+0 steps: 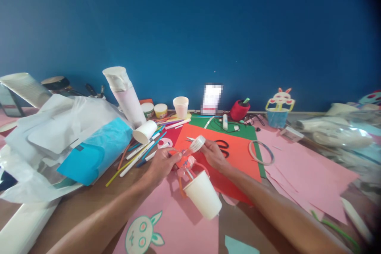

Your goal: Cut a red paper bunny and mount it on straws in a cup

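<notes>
In the middle of the head view, my left hand (pixel 163 163) pinches a small orange and pink paper figure (pixel 188 162). The figure has bent orange strips and is joined by a stick to a white paper cup (pixel 204 196), which hangs tilted below it. Just to the right, my right hand (pixel 213 154) holds a small white tape roll (pixel 197 143) against the top of the figure, its fingers closed round the roll. Behind my right hand lie black-handled scissors (pixel 223 148) on an orange sheet (pixel 238 158).
Pens (pixel 138 158) and a lying cup (pixel 145 131) are left, beside a plastic bag (pixel 68 139). A pink sheet (pixel 190 230) carries a bunny drawing (pixel 143 236). Ahead stand a white cup (pixel 181 107), phone (pixel 212 99) and blue bunny cup (pixel 276 117). Pink paper (pixel 306 166) is right.
</notes>
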Demonstrator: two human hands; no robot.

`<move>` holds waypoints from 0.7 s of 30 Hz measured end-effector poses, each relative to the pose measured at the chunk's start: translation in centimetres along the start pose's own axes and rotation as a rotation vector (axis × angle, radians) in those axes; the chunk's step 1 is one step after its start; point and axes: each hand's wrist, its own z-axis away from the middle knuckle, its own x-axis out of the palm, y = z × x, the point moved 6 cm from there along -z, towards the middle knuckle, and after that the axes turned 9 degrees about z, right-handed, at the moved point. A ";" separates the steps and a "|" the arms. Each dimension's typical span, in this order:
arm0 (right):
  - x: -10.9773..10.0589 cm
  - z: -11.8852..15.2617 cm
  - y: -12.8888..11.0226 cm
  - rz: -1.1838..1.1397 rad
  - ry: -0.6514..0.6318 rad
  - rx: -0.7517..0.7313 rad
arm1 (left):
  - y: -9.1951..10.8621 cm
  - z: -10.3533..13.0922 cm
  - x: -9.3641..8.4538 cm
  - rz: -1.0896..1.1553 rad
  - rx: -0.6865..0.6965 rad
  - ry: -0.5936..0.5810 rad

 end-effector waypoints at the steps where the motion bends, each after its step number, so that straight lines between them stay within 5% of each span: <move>1: -0.2 -0.1 0.2 0.015 0.014 0.007 | -0.1 0.0 0.0 0.020 -0.005 0.003; 21: -0.5 -0.4 1.3 0.180 -0.008 0.068 | -1.3 -0.6 -0.7 0.063 -0.087 0.009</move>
